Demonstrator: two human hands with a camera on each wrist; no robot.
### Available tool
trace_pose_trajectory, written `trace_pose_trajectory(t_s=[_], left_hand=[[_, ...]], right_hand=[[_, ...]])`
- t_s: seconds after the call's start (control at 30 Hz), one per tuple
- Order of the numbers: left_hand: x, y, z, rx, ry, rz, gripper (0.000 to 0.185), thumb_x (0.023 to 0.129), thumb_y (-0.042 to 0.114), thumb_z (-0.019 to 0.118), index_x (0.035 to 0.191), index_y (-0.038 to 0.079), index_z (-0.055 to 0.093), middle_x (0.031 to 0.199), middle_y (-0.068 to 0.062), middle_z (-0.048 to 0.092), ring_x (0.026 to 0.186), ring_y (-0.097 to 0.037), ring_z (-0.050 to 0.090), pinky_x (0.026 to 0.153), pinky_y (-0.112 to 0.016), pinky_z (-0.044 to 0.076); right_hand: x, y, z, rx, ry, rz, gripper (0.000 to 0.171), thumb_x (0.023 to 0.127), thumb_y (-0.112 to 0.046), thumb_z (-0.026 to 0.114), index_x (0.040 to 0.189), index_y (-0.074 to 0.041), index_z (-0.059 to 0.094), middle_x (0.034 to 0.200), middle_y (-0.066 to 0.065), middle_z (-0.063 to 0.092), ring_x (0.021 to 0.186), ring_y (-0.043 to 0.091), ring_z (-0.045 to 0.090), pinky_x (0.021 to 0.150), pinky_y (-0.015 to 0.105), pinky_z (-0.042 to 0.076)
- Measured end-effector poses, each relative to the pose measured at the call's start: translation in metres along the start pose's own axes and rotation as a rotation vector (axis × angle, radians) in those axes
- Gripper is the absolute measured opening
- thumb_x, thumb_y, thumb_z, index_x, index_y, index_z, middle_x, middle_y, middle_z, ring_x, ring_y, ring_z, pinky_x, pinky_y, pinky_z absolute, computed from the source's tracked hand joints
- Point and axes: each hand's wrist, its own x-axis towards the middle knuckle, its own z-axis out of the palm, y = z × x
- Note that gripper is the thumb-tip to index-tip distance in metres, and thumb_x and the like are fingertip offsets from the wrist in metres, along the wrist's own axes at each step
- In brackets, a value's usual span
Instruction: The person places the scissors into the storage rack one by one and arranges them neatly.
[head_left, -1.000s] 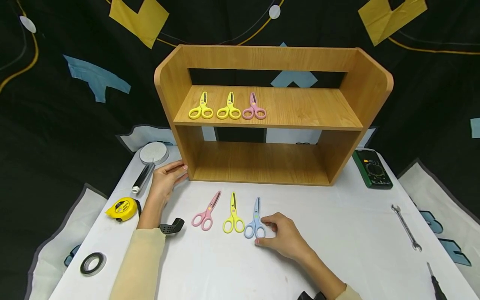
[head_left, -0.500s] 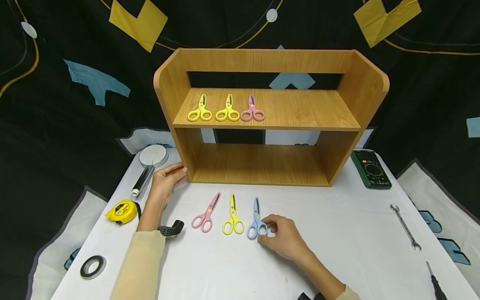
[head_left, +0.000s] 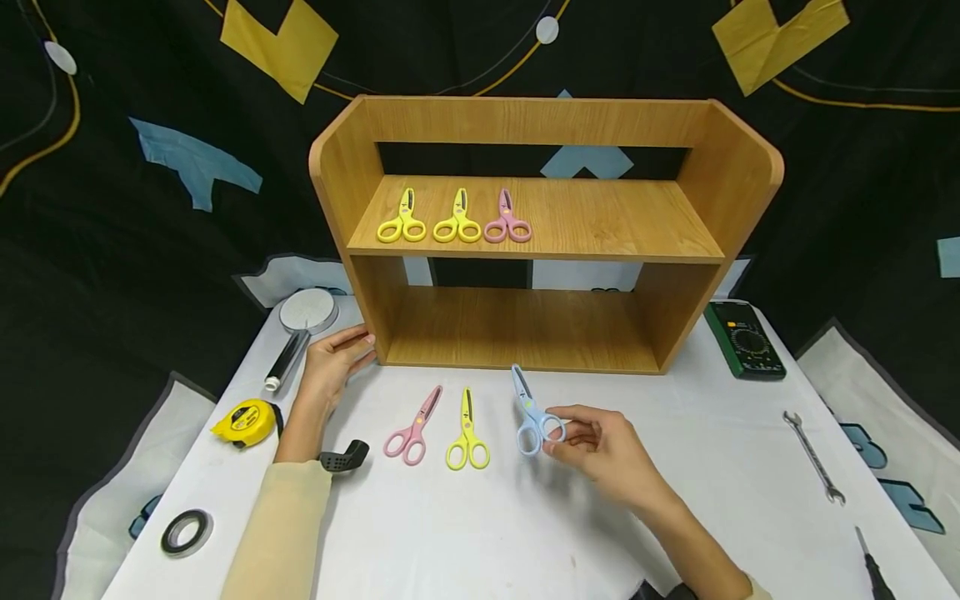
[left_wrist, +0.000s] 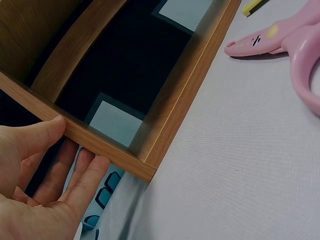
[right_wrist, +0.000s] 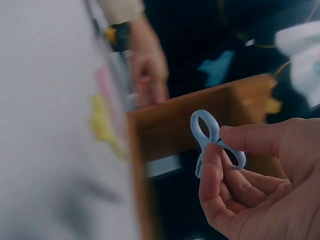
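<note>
In the head view, blue scissors (head_left: pixel 531 415) are raised off the table, blades pointing toward the shelf. My right hand (head_left: pixel 600 450) pinches them by one finger loop. The right wrist view shows the thumb and fingers on the handle of the blue scissors (right_wrist: pixel 204 125). My left hand (head_left: pixel 330 367) touches the lower left side panel of the wooden shelf (head_left: pixel 525 256), fingers extended. Pink scissors (head_left: pixel 412 429) and yellow scissors (head_left: pixel 467 433) lie on the white table. On the upper shelf board, two yellow scissors (head_left: pixel 401 227) and one pink pair (head_left: pixel 507 227) stand in a row.
Left of the shelf are a round white-topped tool with a black handle (head_left: pixel 285 358), a yellow tape measure (head_left: pixel 246 422) and a black tape roll (head_left: pixel 186 533). At the right lie a green multimeter (head_left: pixel 745 342), a wrench (head_left: pixel 813 457) and a screwdriver (head_left: pixel 872 567).
My right hand has lifted the blue scissors off the table and moved them toward the shelf and slightly right. My left hand has stayed at the shelf's side panel.
</note>
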Motion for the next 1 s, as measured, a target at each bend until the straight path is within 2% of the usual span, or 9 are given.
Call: trace_pose_trajectory(t_s=[0.17,0.33,0.43,0.53,0.63,0.73,0.87,1.0], left_hand=[[-0.001,0.001,-0.001,-0.006,0.007,0.0,0.05,0.093,0.003,0.075,0.139,-0.008,0.058,0.101,0.009,0.073,0.097,-0.006,0.072,0.1,-0.037,0.06],[-0.001,0.001,-0.003,-0.004,0.0,0.004,0.051,0.094,0.004,0.075,0.14,-0.009,0.057,0.101,0.009,0.073,0.098,-0.005,0.072,0.103,-0.04,0.058],[-0.001,0.001,-0.003,-0.011,0.003,0.002,0.051,0.093,0.004,0.076,0.139,-0.008,0.059,0.101,0.009,0.074,0.098,-0.006,0.072,0.101,-0.038,0.059],[0.0,0.0,-0.003,-0.02,0.008,-0.003,0.05,0.092,0.004,0.076,0.138,-0.007,0.06,0.101,0.008,0.074,0.097,-0.006,0.072,0.099,-0.036,0.06],[0.0,0.001,-0.003,-0.024,0.005,-0.002,0.051,0.093,0.003,0.076,0.139,-0.009,0.058,0.1,0.008,0.074,0.097,-0.006,0.072,0.099,-0.037,0.06],[0.0,0.0,-0.002,-0.029,-0.001,-0.003,0.051,0.093,0.002,0.075,0.139,-0.01,0.058,0.1,0.008,0.073,0.097,-0.006,0.072,0.099,-0.037,0.06],[-0.001,0.0,0.0,-0.01,-0.002,-0.005,0.05,0.093,0.003,0.075,0.139,-0.008,0.058,0.101,0.008,0.073,0.099,-0.007,0.072,0.101,-0.038,0.06],[-0.001,0.002,0.001,0.007,0.001,-0.005,0.05,0.094,0.004,0.075,0.14,-0.007,0.058,0.103,0.008,0.072,0.1,-0.007,0.071,0.106,-0.043,0.056]], right_hand=[[-0.005,-0.045,-0.035,0.004,0.056,-0.117,0.043,0.091,-0.014,0.081,0.131,-0.006,0.068,0.098,0.008,0.075,0.089,0.019,0.071,0.078,0.024,0.064],[0.009,-0.087,-0.07,-0.059,0.156,-0.21,0.041,0.094,-0.019,0.078,0.133,-0.011,0.068,0.1,0.005,0.076,0.09,0.017,0.072,0.076,0.023,0.063],[0.029,-0.109,-0.085,-0.116,0.221,-0.194,0.043,0.095,-0.026,0.077,0.135,-0.016,0.067,0.103,0.002,0.076,0.094,0.014,0.07,0.078,0.018,0.061],[0.059,-0.124,-0.094,-0.141,0.253,-0.163,0.045,0.095,-0.028,0.077,0.138,-0.018,0.066,0.109,0.004,0.075,0.096,0.016,0.068,0.077,0.016,0.058],[0.091,-0.132,-0.1,-0.167,0.261,-0.139,0.045,0.096,-0.026,0.075,0.14,-0.017,0.065,0.112,0.008,0.074,0.096,0.016,0.066,0.075,0.017,0.055],[0.117,-0.138,-0.105,-0.221,0.271,-0.112,0.045,0.097,-0.024,0.074,0.14,-0.014,0.064,0.107,0.007,0.074,0.093,0.015,0.063,0.069,0.02,0.05],[0.139,-0.144,-0.107,-0.282,0.279,-0.055,0.047,0.098,-0.026,0.073,0.14,-0.008,0.063,0.101,0.004,0.065,0.09,0.014,0.053,0.064,0.022,0.045],[0.152,-0.145,-0.107,-0.318,0.271,-0.017,0.048,0.098,-0.029,0.072,0.139,-0.006,0.064,0.112,0.007,0.059,0.101,0.017,0.048,0.07,0.025,0.045]])
